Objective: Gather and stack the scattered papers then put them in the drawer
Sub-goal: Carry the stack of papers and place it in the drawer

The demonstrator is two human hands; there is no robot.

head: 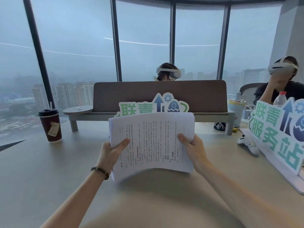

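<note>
A stack of white printed papers is held up over the middle of the light table, bowed slightly, with its lower edge near the tabletop. My left hand grips the stack's left side, thumb on the front sheet; a dark bead bracelet circles that wrist. My right hand grips the right side the same way. No drawer shows in this view.
A dark red takeaway cup with a straw stands at the left. A brown divider on a grey shelf crosses the table, with a cut-out sign behind the papers. A bigger sign, a white controller and bottles sit right. Two people with headsets sit beyond.
</note>
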